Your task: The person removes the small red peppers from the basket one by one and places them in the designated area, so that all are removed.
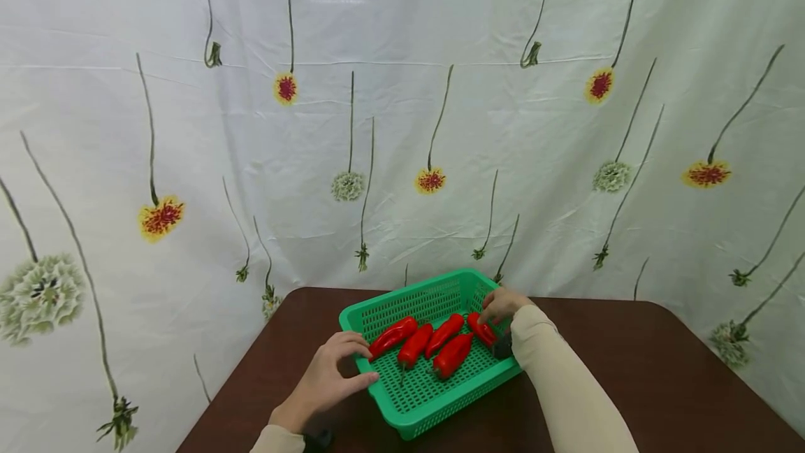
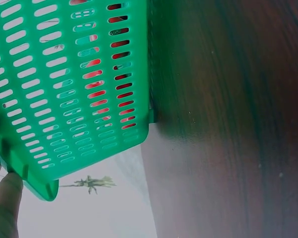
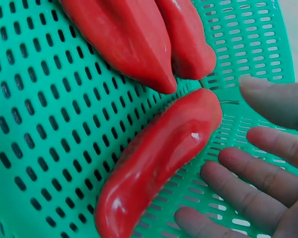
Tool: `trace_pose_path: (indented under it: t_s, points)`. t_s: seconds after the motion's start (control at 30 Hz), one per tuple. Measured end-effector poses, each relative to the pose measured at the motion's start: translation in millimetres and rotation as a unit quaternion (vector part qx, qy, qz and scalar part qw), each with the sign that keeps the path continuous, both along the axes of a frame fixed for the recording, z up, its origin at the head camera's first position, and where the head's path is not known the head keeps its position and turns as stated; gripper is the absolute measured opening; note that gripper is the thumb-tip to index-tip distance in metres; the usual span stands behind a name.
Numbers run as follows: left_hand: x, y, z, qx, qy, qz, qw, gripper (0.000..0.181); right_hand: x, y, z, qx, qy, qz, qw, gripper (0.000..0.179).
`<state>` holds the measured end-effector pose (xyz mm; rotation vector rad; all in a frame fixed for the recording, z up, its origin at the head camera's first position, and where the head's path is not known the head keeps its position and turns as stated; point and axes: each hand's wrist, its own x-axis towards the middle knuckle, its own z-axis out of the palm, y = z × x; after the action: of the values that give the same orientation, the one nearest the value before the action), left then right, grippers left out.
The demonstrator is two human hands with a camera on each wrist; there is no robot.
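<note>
Several red peppers (image 1: 453,354) lie in a green perforated plastic basket (image 1: 468,395). My left hand (image 1: 333,369) holds the basket's left rim, its fingertips bent over the edge; in the left wrist view a fingertip (image 2: 9,188) meets the rim's lip. Over the basket's right end is my right hand (image 1: 503,304), fingers spread and nothing in them. Close beside those fingers one curved pepper (image 3: 159,158) lies against the slotted side, its thin stem toward the thumb. Two more peppers (image 3: 124,39) sit side by side just beyond it.
The basket stands at an angle on a dark brown table (image 1: 604,355) with rounded far corners. Behind the table hangs a white cloth (image 1: 402,124) printed with flowers.
</note>
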<state>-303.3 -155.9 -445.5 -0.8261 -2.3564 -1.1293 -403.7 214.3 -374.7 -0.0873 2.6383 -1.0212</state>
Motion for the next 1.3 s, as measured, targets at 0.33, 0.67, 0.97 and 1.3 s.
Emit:
trace_pose_path:
  t_s: [0.33,0.67,0.97,1.3]
  points:
    - [0.5,-0.6,-0.9,0.000,-0.005,-0.007,1.0000,0.017,-0.1,0,-12.1,0.017,-0.001,0.020,0.9997,0.053]
    - [-0.4,-0.4,-1.6,0.000,0.003,-0.006,1.0000,0.018,3.3,-1,-16.4,0.036,-0.012,0.031,0.9988,0.050]
    - [0.2,-1.3,0.7,0.001,0.004,-0.005,1.0000,0.017,2.8,-5,-23.2,0.048,-0.011,0.031,0.9983,0.060]
    - [0.6,0.8,1.5,0.002,-0.003,-0.002,1.0000,0.018,-1.2,-6,-32.0,0.089,-0.003,0.043,0.9951,0.071]
